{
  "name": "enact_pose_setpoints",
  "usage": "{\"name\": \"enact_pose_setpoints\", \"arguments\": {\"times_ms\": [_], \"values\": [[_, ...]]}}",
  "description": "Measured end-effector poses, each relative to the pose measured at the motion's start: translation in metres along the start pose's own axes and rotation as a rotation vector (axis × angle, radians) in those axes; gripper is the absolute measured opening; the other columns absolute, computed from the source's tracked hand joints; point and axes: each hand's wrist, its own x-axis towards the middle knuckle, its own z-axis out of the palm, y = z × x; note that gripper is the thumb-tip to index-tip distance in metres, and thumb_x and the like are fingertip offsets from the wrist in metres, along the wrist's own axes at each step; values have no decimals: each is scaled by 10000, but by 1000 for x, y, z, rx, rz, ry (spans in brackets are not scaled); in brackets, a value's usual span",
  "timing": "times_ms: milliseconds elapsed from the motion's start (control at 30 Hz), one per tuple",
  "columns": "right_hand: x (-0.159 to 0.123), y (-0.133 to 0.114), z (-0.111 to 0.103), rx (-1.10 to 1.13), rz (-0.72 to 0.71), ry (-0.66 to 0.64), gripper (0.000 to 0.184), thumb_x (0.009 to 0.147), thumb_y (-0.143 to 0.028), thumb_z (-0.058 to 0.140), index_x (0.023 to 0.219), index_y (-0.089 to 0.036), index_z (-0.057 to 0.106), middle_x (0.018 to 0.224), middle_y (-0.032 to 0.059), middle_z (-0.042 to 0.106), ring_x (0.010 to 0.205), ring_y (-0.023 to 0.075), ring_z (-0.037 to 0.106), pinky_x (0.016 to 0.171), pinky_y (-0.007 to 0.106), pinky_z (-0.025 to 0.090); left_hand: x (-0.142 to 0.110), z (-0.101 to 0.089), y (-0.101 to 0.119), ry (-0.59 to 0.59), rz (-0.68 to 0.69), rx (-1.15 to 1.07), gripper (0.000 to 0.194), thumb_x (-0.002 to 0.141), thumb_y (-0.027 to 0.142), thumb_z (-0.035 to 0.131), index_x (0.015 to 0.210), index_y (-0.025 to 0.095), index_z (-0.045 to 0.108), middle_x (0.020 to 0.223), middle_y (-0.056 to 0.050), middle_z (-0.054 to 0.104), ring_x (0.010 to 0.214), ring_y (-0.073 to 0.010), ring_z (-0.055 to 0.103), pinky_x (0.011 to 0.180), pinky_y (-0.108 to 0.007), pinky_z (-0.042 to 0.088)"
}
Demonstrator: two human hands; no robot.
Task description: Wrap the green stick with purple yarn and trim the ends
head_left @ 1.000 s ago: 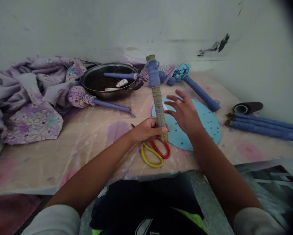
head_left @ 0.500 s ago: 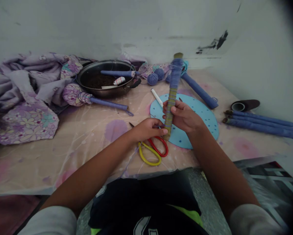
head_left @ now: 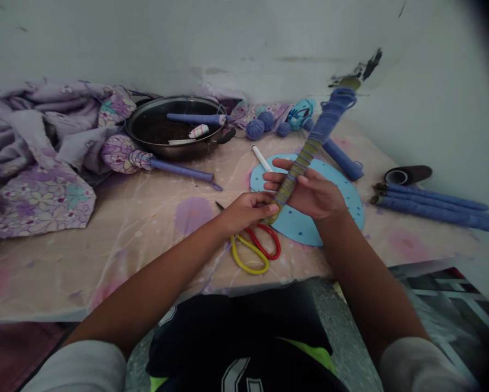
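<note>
Stick of greenish-brown wood, bound in blue-purple yarn, slants up and away between both hands, clear of the tabletop. Left hand: thumb and fingers pinched on its lower end. Right hand: fingers spread loosely behind the middle, thumb alongside, not clamped; firm contact hard to tell. Yarn packs densely toward the far end, a loose loop there; nearer the left fingertips only spaced turns, wood showing between. Likely light and stiff, grippy where yarn-covered, smoother on bare wood; spaced turns could slide if rubbed along, loop could snag. Best hold: bare lower end, as the left fingers have it, plus a soft support under the middle, off the loose turns. Just below the left fingers: scissors with one red and one yellow handle. Beneath the right fingers: light-blue flat disc with dark dots. Beyond the right fingertips: white capped marker, farther off, blue-purple yarn balls. Well right of the right fingers: blue-wrapped sticks.
</note>
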Motion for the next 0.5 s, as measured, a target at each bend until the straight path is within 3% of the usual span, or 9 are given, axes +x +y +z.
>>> {"name": "enact_pose_setpoints", "arguments": {"times_ms": [100, 200, 333, 500], "values": [[-1, 0, -3, 8, 14, -3, 569, 716, -567, 627, 1191, -269, 529, 1144, 83, 653, 977, 247, 658, 792, 494, 520, -1, 0, -1, -37, -57, -49, 356, 679, 474, 680, 761, 141, 585, 461, 87, 328, 350, -11, 203, 374, -207, 110], [1, 3, -2, 44, 37, 51, 499, 675, -553, 677, 1058, -251, 568, 941, 40, 687, 809, 204, 679, 740, 456, 539, 0, 1, -3, -35, -58, -14, 360, 686, 492, 667, 705, 148, 560, 433, 92, 301, 345, -17, 204, 376, -211, 105], [9, 11, 7, 61, 79, 244, 410, 593, -462, 774, 813, -210, 538, 658, -36, 598, 564, 123, 599, 570, 308, 524, 3, 3, -6, 66, 31, 127, 345, 694, 467, 656, 663, 134, 571, 478, 62, 387, 413, -28, 298, 417, -197, 199], [16, 17, 16, -33, 22, 424, 373, 602, -388, 788, 749, -205, 498, 600, -63, 530, 511, 80, 514, 469, 215, 434, 5, 5, -8, 121, 9, 263, 348, 605, 416, 735, 723, 127, 582, 558, 44, 479, 494, -51, 397, 469, -195, 276]]}}
